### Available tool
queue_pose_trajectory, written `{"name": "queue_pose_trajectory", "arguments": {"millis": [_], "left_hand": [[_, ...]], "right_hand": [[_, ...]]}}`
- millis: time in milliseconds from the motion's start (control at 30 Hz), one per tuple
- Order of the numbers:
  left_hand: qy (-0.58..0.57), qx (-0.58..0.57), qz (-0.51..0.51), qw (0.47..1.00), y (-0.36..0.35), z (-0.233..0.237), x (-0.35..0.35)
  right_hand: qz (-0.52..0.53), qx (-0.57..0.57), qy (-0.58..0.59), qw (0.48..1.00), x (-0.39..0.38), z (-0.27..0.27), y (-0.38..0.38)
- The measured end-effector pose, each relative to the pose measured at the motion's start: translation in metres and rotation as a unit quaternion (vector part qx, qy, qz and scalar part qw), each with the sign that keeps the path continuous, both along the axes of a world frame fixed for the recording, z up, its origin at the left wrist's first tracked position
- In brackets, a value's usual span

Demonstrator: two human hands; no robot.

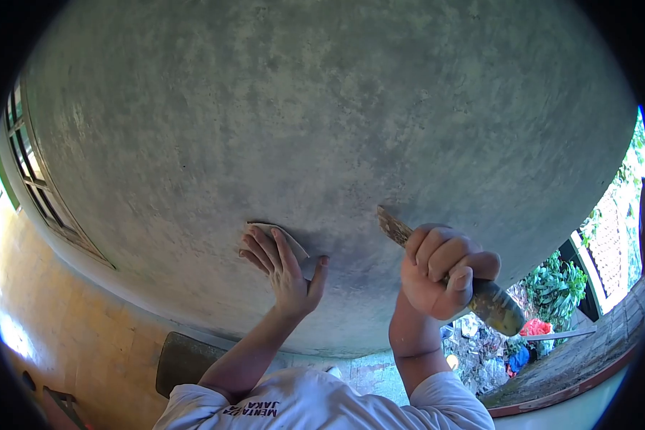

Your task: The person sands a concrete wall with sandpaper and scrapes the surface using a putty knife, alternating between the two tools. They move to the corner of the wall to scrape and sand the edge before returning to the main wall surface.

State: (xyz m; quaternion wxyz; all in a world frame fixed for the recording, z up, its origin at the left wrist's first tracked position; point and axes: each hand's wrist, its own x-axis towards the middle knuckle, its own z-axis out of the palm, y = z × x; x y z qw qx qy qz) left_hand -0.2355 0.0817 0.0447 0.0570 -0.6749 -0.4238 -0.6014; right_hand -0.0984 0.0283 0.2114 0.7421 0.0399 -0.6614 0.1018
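Note:
My left hand [285, 272] lies with fingers stretched over a piece of sandpaper [290, 241], holding it against the grey plastered wall [322, 129]. The sheet's pale edge shows past my fingertips, and the rest is hidden under the palm. To the right, my right hand [446, 271] is wrapped in a fist around a scraper [500, 309]. Its worn, stained blade end points up and left, overlapping the wall in this view. The thick, mottled handle end sticks out below my fist.
A barred window [39, 179] is set in the wall at left, above a yellowish tiled floor [100, 308]. A dark flat-topped piece [183, 362] stands by my left elbow. At right are a ledge [566, 369], green plants [555, 283] and a red bag-like thing [535, 327].

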Motion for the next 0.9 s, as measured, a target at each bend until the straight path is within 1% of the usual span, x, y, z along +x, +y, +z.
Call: {"name": "queue_pose_trajectory", "arguments": {"millis": [67,133,167,200,267,400,467,533,600,667,733,767,800,867,900], "left_hand": [[-0.01,0.004,-0.001,1.0,0.001,-0.001,0.001],[-0.01,0.009,0.003,1.0,0.002,-0.001,0.001],[-0.011,0.01,0.006,1.0,0.003,0.001,0.001],[-0.003,0.008,0.007,1.0,0.002,0.002,0.001],[0.009,0.003,0.005,1.0,0.0,0.001,0.0],[0.006,0.002,-0.001,1.0,0.0,0.0,0.0],[0.008,0.005,0.006,1.0,0.002,0.002,0.0],[0.006,0.003,0.003,1.0,0.0,0.002,0.0],[0.008,-0.002,-0.001,1.0,-0.001,0.001,-0.001],[0.007,-0.002,-0.001,1.0,0.0,0.002,0.0],[0.005,-0.002,0.003,1.0,0.0,0.002,0.0],[0.004,-0.001,0.005,1.0,0.002,0.002,0.0],[0.005,0.002,0.002,1.0,0.002,0.002,0.0],[0.007,0.0,-0.003,1.0,0.0,0.001,0.0],[0.007,0.0,-0.006,1.0,0.0,0.001,-0.001]], "right_hand": [[0.008,-0.004,0.003,1.0,-0.001,0.001,-0.009],[0.04,-0.001,0.054,0.998,-0.001,0.001,-0.022],[0.07,0.039,0.061,0.995,-0.001,0.002,-0.021],[0.071,0.039,0.061,0.995,-0.001,0.003,-0.014],[-0.005,0.005,-0.001,1.0,0.0,0.001,0.003],[-0.009,0.015,-0.035,0.999,0.005,0.004,-0.008],[0.042,0.051,0.026,0.997,0.004,0.004,-0.02],[0.04,0.045,0.047,0.997,0.0,0.004,-0.014],[0.012,-0.001,-0.009,1.0,0.001,0.002,0.002],[0.009,0.004,-0.017,1.0,0.002,0.003,-0.004],[0.044,0.018,0.042,0.998,0.005,0.004,-0.018],[0.094,0.059,0.05,0.993,0.006,0.006,-0.02],[0.095,0.059,0.05,0.992,0.005,0.006,-0.013],[-0.032,0.023,-0.082,0.996,0.005,0.003,0.003],[-0.009,0.021,-0.08,0.997,0.005,0.004,0.003]]}}
